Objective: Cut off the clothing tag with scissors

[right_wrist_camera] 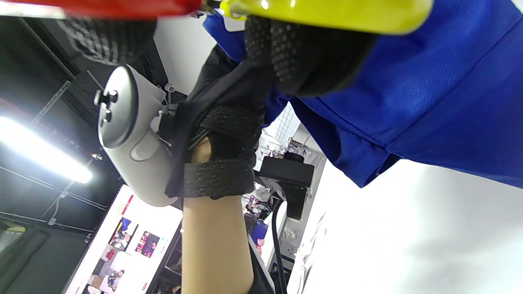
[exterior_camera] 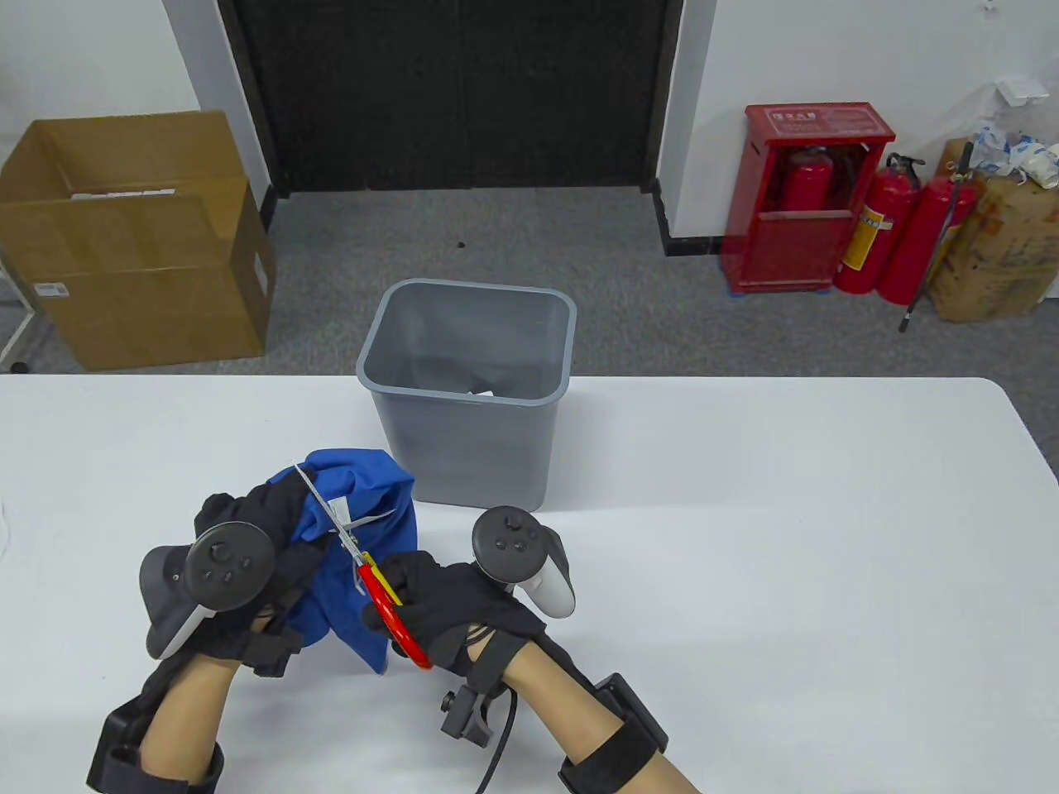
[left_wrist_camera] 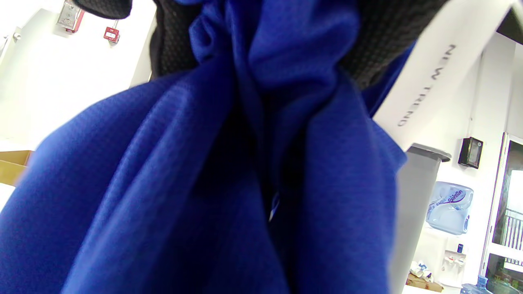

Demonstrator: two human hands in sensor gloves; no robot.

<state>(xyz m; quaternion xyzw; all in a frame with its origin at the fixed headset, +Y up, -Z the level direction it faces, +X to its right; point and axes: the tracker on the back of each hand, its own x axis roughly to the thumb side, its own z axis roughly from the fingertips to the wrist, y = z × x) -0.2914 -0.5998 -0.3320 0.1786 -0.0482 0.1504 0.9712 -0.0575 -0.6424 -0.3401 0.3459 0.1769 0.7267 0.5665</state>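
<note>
Left hand (exterior_camera: 248,529) is gripping the bunched blue garment (exterior_camera: 364,571) above the white table (exterior_camera: 745,529), its white tag (exterior_camera: 352,514) lying at 2 o'clock of those fingers, while the right hand (exterior_camera: 451,608) is holding red-handled scissors (exterior_camera: 364,571), blades spanning the tag.

the table view looks down from above the person across the white table (exterior_camera: 745,513) toward the far wall. the left wrist view sits very close beneath the bunched blue mesh garment (left_wrist_camera: 204,183), facing up and outward past the grey plastic bin (left_wrist_camera: 412,212). the right wrist view, steeply tilted, looks across at the left gloved hand (right_wrist_camera: 220,134). all three views share the garment.
</note>
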